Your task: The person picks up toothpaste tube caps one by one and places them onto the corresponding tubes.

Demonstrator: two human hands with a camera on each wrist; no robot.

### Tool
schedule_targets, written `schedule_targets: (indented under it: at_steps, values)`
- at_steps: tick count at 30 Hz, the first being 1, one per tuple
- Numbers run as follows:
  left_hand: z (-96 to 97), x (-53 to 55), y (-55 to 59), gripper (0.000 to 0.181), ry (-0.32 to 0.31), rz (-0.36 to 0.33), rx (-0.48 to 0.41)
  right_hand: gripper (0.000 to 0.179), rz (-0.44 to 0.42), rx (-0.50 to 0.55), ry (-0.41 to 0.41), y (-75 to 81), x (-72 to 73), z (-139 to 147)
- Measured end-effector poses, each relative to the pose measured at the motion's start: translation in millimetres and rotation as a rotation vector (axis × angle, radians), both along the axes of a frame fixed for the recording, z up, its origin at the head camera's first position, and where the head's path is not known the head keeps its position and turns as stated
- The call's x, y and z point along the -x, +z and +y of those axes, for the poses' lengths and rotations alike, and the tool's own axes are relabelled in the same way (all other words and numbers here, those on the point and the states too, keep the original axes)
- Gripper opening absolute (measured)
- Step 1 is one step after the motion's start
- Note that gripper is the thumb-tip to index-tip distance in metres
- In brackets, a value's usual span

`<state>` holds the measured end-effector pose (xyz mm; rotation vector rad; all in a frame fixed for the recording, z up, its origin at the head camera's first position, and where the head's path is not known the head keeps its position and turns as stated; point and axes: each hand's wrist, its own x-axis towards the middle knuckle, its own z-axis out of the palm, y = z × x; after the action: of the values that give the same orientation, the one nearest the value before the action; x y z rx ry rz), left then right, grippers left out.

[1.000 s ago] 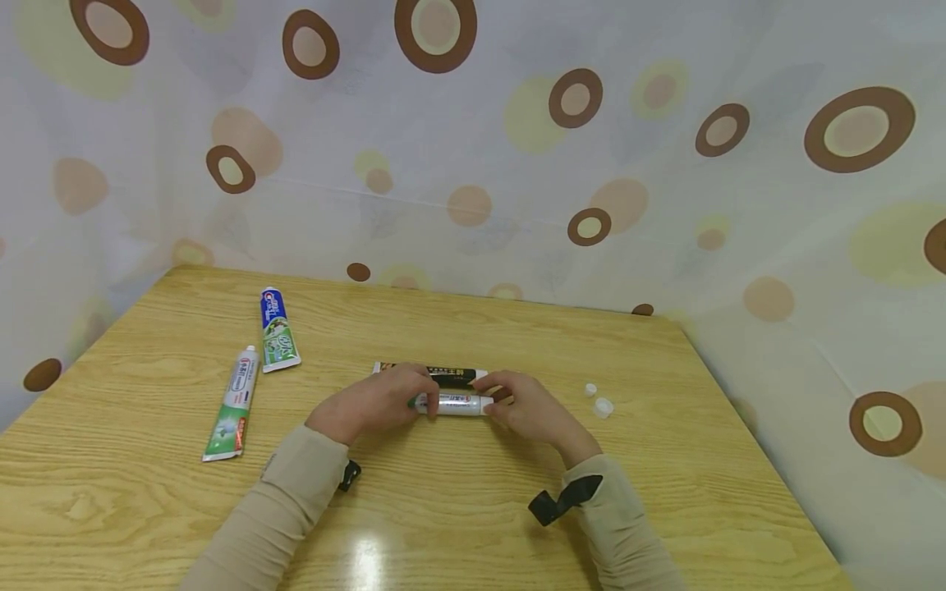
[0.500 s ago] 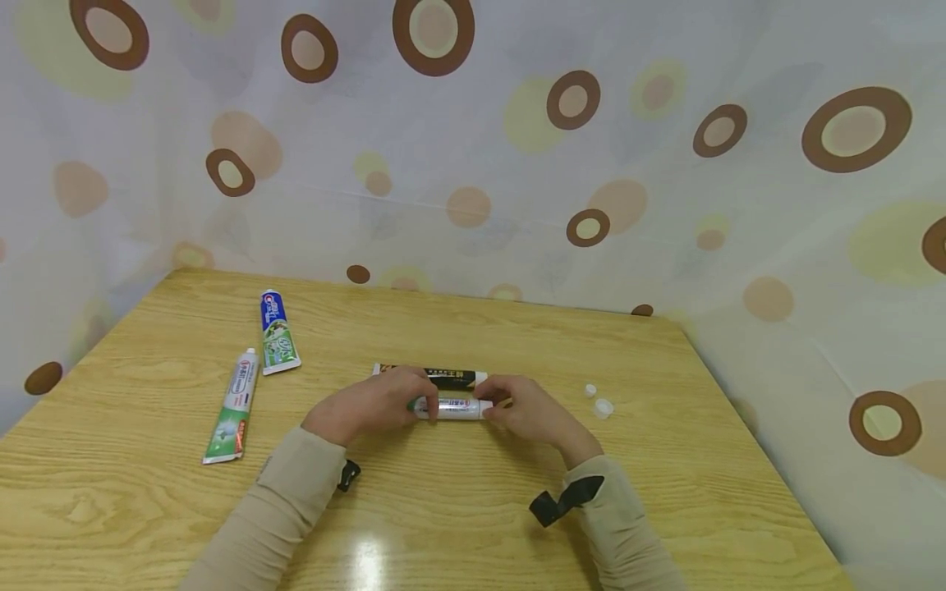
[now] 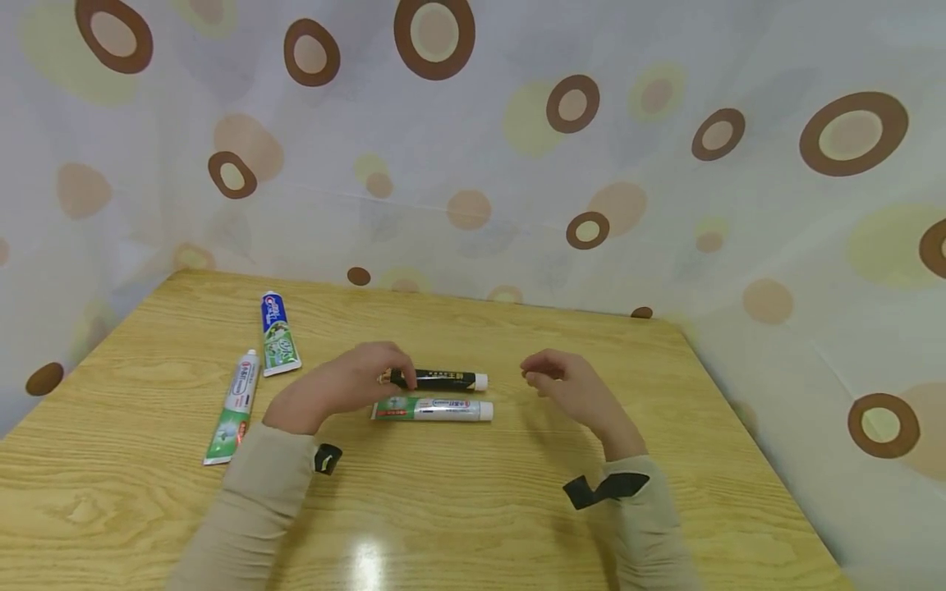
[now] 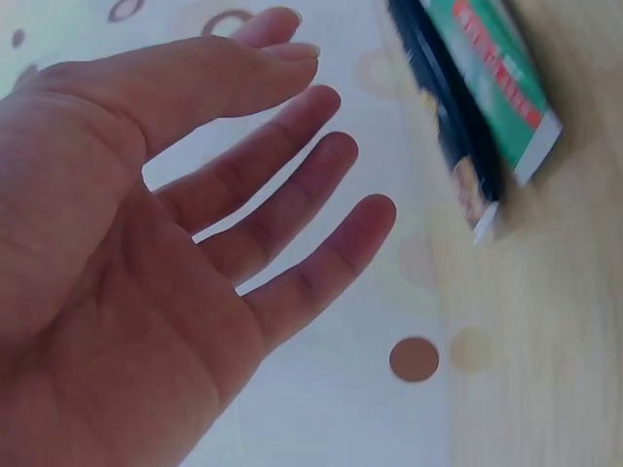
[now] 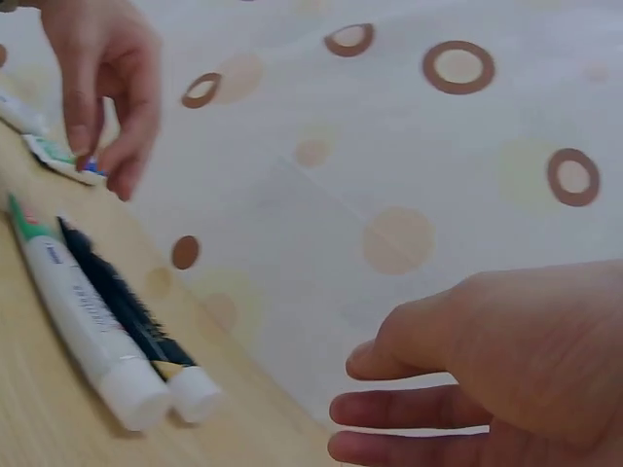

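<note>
Two toothpaste tubes lie side by side in the middle of the table. The far one is a black toothpaste tube (image 3: 443,380); the near one is a white and green toothpaste tube (image 3: 436,410). Both have white caps pointing right. Over the left end of the pair hovers my left hand (image 3: 347,380), its fingers loosely bent around nothing, as the left wrist view confirms. My right hand (image 3: 580,398) is raised to the right of the caps, relaxed and holding nothing.
At the left lie a second white and green toothpaste tube (image 3: 235,410) and a blue and green toothpaste tube (image 3: 278,332). A patterned cloth (image 3: 473,148) hangs behind the wooden table (image 3: 443,509). The small white caps seen earlier at right are hidden, with my right hand over that area.
Both hands have let go of the near white and green tube, which stays lying beside the black one. My left hand has moved left and up, my right hand right and up.
</note>
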<state>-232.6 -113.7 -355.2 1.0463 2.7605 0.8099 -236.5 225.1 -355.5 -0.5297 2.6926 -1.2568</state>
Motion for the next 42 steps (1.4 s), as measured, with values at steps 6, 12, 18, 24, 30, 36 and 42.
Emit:
schedule_targets:
  at_steps: [6,12,18,24,30,36,42]
  values:
    - [-25.7,-1.9,9.1,0.019,0.123,0.082,-0.018,0.025,0.038,0.006,-0.120,4.1,0.3,29.1]
    - [-48.3,-7.0,17.9,0.024,0.272,0.073,-0.039,0.032,0.029,-0.006,-0.235,8.8,-2.8,51.3]
    - [-66.8,-10.4,19.2,0.031,0.413,0.012,-0.062,0.035,0.010,-0.017,-0.293,10.3,-3.1,61.0]
    - [-75.8,-4.2,8.8,0.049,0.545,-0.049,-0.090,0.036,-0.020,-0.069,-0.297,3.3,-2.2,62.3]
    - [-76.9,5.7,-4.8,0.065,0.653,-0.081,-0.086,0.042,-0.079,-0.183,-0.262,-5.7,2.2,62.2]
    - [-73.6,10.3,-16.0,0.072,0.679,-0.195,0.042,0.045,-0.143,-0.223,-0.259,-14.3,4.4,62.1]
    - [-69.6,6.9,-23.4,0.062,0.625,-0.190,0.213,0.043,-0.109,-0.266,-0.225,-19.5,6.7,60.7]
